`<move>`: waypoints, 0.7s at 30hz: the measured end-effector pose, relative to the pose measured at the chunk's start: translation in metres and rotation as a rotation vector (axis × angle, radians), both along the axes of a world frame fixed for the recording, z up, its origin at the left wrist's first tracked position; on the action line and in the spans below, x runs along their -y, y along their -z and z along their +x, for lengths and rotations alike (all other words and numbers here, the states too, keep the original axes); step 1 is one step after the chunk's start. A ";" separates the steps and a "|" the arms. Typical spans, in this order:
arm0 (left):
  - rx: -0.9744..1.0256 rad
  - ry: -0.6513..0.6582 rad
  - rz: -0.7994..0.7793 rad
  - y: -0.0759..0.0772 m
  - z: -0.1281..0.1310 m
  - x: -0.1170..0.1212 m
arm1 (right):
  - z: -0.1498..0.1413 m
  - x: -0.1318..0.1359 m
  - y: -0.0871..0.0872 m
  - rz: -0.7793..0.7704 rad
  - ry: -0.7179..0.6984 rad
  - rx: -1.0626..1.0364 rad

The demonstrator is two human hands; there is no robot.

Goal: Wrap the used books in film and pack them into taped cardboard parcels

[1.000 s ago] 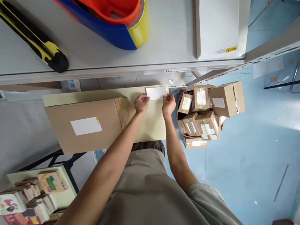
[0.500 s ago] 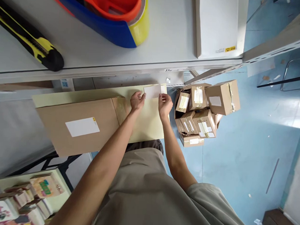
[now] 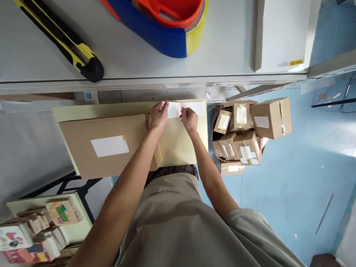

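Observation:
A white paper label (image 3: 174,110) is stretched between my hands above the pale yellow tabletop (image 3: 182,145). My left hand (image 3: 159,116) pinches its left end. The fingers of my right hand (image 3: 189,119) are pinched together at its right end. Past them, a second white paper piece (image 3: 197,108) extends to the right; whether the two are joined is hidden by my fingers. To the left of my hands, a large flat cardboard box (image 3: 109,162) lies on the tabletop, with a white label (image 3: 110,146) stuck on it.
A grey shelf (image 3: 134,50) in front holds a yellow-and-black box cutter (image 3: 67,42), a tape dispenser (image 3: 160,35) and a stack of white labels (image 3: 283,36). Several taped cardboard boxes (image 3: 247,143) are piled on the floor at right. Books (image 3: 62,213) lie at lower left.
My left hand has moved slightly up and over the label's left end. More white paper now shows to the right of my right hand. The view has shifted a little.

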State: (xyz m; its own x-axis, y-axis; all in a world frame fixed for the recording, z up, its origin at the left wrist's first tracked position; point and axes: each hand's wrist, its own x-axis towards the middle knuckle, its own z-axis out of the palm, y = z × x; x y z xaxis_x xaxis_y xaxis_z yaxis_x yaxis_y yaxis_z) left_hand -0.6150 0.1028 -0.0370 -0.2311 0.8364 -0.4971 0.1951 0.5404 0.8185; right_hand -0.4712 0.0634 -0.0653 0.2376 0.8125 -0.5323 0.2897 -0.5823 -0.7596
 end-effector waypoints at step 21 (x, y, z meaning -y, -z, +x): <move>-0.121 -0.008 -0.066 0.024 -0.001 -0.007 | 0.002 -0.048 0.023 -0.273 0.047 -0.014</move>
State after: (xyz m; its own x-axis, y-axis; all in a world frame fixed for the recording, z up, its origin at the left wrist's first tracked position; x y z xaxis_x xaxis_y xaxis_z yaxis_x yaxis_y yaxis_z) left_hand -0.6164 0.1100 -0.0611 -0.2993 0.8007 -0.5190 0.2859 0.5942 0.7518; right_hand -0.4695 0.1115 -0.0883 0.2633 0.6265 -0.7336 0.2481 -0.7789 -0.5761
